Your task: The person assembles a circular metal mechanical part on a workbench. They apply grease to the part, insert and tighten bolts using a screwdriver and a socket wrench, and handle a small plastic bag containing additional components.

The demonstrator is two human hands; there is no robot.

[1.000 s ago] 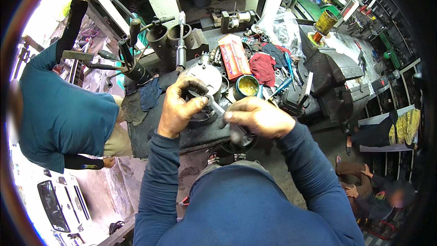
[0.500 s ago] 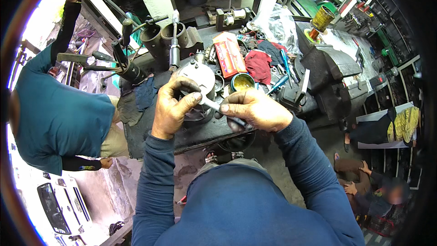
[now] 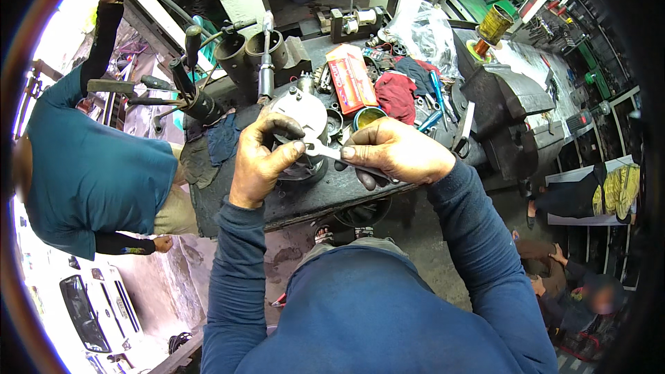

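My right hand (image 3: 405, 150) grips a metal open-end wrench (image 3: 334, 153) by its shank, thumb on top. The wrench slants, its open jaw pointing left toward the fingertips of my left hand (image 3: 260, 159). Thumb and index finger of that hand are closed in a pinch; anything between them is too small or hidden to make out. Under both hands stands a round metal housing (image 3: 302, 107) with a pale, flat top, partly covered by my left hand. Just beyond my right hand is an open tin (image 3: 367, 117) with yellowish contents.
A red-and-white box (image 3: 350, 81), a red cloth (image 3: 395, 97) and several small tools lie on the dark workbench (image 3: 291, 202). At the right sits a big vise (image 3: 502, 100). Dark cylinders (image 3: 232, 57) stand at the back left. A person in a teal shirt (image 3: 97, 166) is at the left.
My right hand has shifted slightly right with the wrench. Its jaw now shows more plainly beside my left thumb, which has hardly moved.
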